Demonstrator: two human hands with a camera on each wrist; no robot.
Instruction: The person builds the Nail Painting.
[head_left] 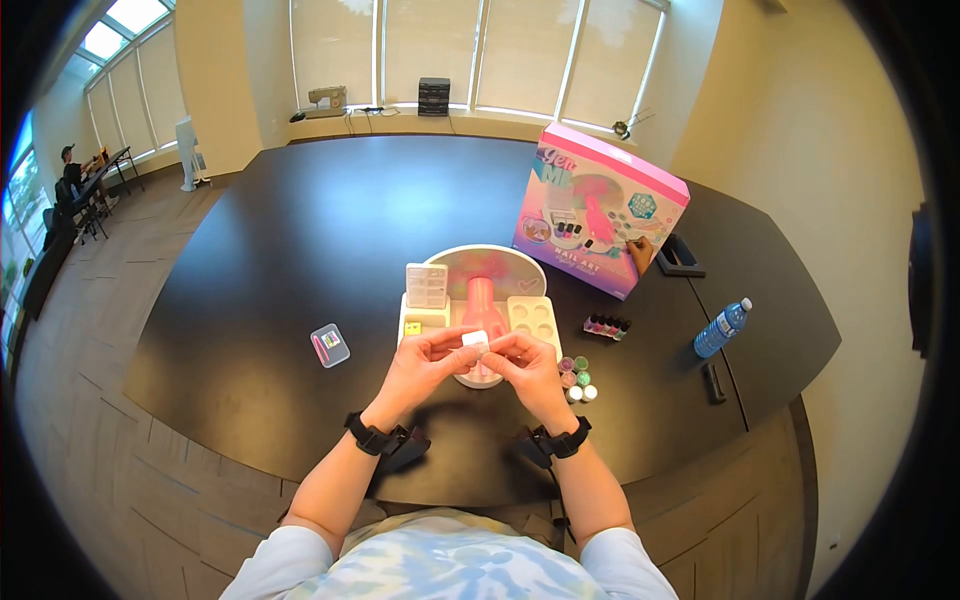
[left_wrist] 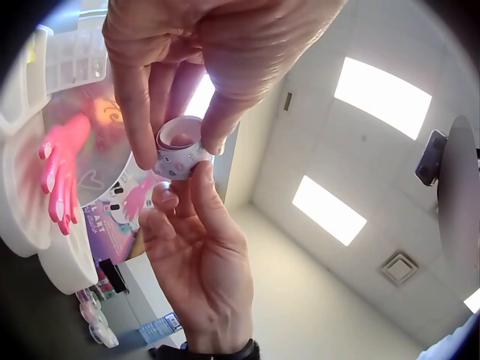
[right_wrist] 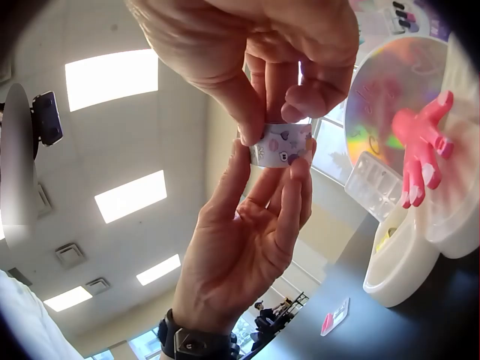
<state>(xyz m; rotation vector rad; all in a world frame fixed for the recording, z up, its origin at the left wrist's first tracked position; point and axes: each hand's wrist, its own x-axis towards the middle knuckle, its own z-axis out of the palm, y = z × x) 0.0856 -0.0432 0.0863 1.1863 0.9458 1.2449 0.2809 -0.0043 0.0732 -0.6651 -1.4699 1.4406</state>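
Note:
Both hands hold a small rolled white strip with printed patterns (left_wrist: 177, 162), raised in front of the white station (head_left: 541, 342). In the left wrist view the left hand (left_wrist: 217, 45) pinches the roll from above, and the right hand (left_wrist: 202, 277) has thumb and fingers against its lower side. The right wrist view shows the right hand (right_wrist: 262, 45) pinching the printed strip (right_wrist: 281, 145) opposite the left hand (right_wrist: 240, 255). Behind them stands a pink model hand (head_left: 482, 305) on the station, partly hidden by the fingers in the head view.
A clear case (head_left: 330, 345) lies left on the dark table (head_left: 240, 400). Right of the station are small round jars (head_left: 583, 378), polish bottles (head_left: 607, 327), a large printed box (head_left: 600, 210) and a water bottle (head_left: 722, 328). A person sits far left.

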